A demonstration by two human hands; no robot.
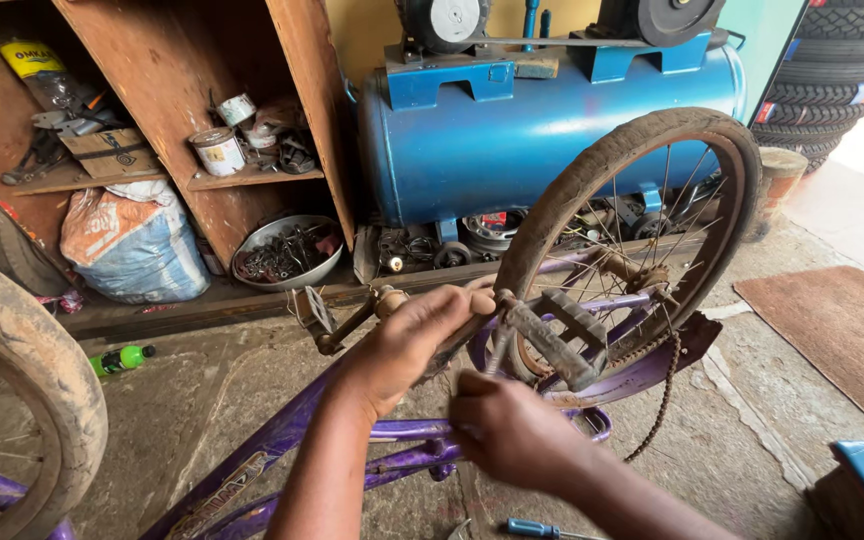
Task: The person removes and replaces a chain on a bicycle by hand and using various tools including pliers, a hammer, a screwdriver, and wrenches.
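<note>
Concrete workshop floor (252,400) lay under the upturned purple steel bicycle frame (282,440) at lower centre; left hand (407,345) gripped its rigid crank arm (347,330); right hand (512,430) closed near the grey pedal (562,335); probably heavy, greasy.

One head-worn camera looks steeply down and forward from close above the person's forearms, onto an upturned purple bicycle frame (282,440) on the concrete floor (752,430). Farther ahead, its field reaches wooden shelves (182,90) and a blue compressor tank (542,130).

wheels (642,200): 2 | pedals (557,340): 2 | hands (407,345): 2 | compressor tank (542,130): 1
</note>
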